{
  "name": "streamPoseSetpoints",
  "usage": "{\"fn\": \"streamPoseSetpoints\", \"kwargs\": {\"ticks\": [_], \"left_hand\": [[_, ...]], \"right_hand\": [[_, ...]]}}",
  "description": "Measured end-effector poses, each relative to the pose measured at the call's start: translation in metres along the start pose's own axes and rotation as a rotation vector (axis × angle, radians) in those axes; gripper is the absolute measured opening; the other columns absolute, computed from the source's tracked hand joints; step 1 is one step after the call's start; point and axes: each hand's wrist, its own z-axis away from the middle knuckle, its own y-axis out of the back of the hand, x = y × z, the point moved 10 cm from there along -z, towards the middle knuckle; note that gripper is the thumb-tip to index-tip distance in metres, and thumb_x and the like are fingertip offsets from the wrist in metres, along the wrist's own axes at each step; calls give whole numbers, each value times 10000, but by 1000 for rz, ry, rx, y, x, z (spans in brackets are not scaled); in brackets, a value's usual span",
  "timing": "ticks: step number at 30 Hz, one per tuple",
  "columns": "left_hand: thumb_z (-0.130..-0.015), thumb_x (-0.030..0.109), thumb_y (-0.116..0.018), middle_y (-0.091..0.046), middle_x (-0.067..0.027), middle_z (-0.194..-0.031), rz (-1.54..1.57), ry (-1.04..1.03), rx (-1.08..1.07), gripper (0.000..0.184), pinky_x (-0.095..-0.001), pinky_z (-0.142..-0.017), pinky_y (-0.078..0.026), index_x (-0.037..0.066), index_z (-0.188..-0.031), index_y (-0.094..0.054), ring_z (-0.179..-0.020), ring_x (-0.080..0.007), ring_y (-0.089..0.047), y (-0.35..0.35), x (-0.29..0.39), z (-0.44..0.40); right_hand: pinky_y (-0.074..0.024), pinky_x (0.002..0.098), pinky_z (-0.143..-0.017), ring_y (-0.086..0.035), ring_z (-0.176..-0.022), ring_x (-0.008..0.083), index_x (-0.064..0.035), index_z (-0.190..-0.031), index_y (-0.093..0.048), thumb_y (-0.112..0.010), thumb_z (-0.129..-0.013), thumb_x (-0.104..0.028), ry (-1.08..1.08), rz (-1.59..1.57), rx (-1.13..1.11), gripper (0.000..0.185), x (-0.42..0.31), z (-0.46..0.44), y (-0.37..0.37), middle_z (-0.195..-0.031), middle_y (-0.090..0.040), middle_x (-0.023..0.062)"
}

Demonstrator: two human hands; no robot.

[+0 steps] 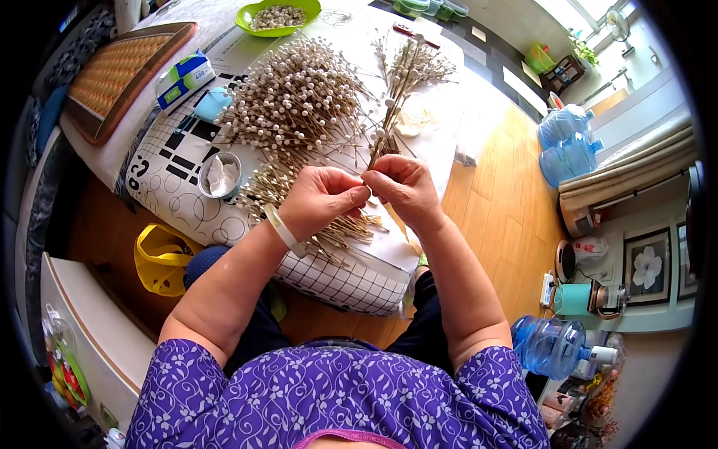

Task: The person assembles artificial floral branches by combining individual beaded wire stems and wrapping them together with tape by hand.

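Note:
A long brown beaded stem (394, 105) with pale round beads rises from between my fingertips. My right hand (404, 188) is closed in a pinch round its lower end. My left hand (327, 198) is pinched too, its fingertips meeting the right ones; whatever lies in that pinch is hidden. Just beyond, a large heap of white-beaded stems (295, 97) lies on the table. Stems with small pale tips (273, 183) lie beside and under my left hand. A smaller bunch of stems (430, 66) lies behind the held one, near a cream-coloured round piece (416, 118).
On the patterned tablecloth (161, 198) stand a white cup (221, 175), a tissue pack (185, 78) and a green bowl (278, 16) of beads. A yellow bag (161, 258) sits at lower left. Large water bottles (570, 146) stand at right on the wooden floor (490, 202).

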Motion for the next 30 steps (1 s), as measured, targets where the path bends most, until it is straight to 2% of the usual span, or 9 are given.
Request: {"fn": "streamPoseSetpoints", "kwargs": {"ticks": [3,7,9,14,16,22,25,27,30], "left_hand": [[-826,147,-592,-628,-64,-814,-79,-165,154,224,-212,-669,-495,-36,-955,-603,-724,-93,-588,16,19,-1],[-835,112,-572,-623,-65,-871,-87,-148,77,211,-211,-720,-477,-43,-975,-597,-792,-90,-575,11,11,-4],[-838,91,-561,-624,-73,-879,-23,-186,78,196,-216,-728,-477,-45,-975,-596,-800,-96,-577,9,13,-5],[-837,37,-542,-626,-95,-896,-31,-275,129,166,-228,-758,-475,-47,-969,-596,-823,-118,-582,17,17,-7],[-818,14,-561,-631,-98,-865,50,-286,165,133,-208,-704,-482,-57,-924,-601,-768,-107,-585,20,17,-7],[-802,28,-591,-632,-96,-859,155,-190,119,142,-220,-716,-473,-49,-920,-603,-768,-115,-588,19,12,-10],[-803,49,-596,-632,-88,-845,207,-227,121,137,-218,-720,-465,-42,-905,-603,-754,-110,-584,17,13,-9],[-805,57,-596,-630,-82,-830,227,-241,143,124,-215,-711,-463,-35,-888,-603,-744,-108,-581,18,13,-9],[-806,64,-597,-627,-74,-804,283,-250,183,97,-214,-695,-462,-20,-854,-599,-723,-107,-578,22,7,-12]], "right_hand": [[-381,171,-488,-485,-569,36,11,-770,-596,-610,-800,-92,19,200,-32,108,2,0,-3,-651,-565,5],[-407,181,-501,-497,-569,36,17,-766,-598,-614,-795,-86,76,150,-38,109,-2,0,-14,-617,-557,-3],[-416,184,-508,-502,-570,39,17,-768,-600,-603,-792,-67,191,555,-71,87,-20,2,-21,-627,-568,4],[-424,188,-511,-507,-572,38,14,-768,-605,-597,-786,-39,117,489,-85,57,-9,-2,-17,-634,-580,7],[-428,188,-513,-511,-576,38,15,-768,-606,-599,-785,-37,74,402,-80,55,0,-3,-12,-636,-582,6],[-439,184,-524,-523,-601,32,25,-778,-596,-612,-782,-37,126,380,-85,64,-7,-2,-10,-661,-601,17],[-435,184,-522,-525,-613,31,29,-766,-596,-616,-776,-27,99,424,-86,61,-3,-3,-10,-668,-603,20],[-399,240,-469,-437,-489,53,16,-721,-605,-657,-715,-87,179,346,-22,115,-13,-4,-11,-518,-525,55],[-414,261,-473,-470,-458,102,-6,-733,-619,-650,-703,-100,158,530,4,104,-23,-5,-13,-524,-533,84]]}}
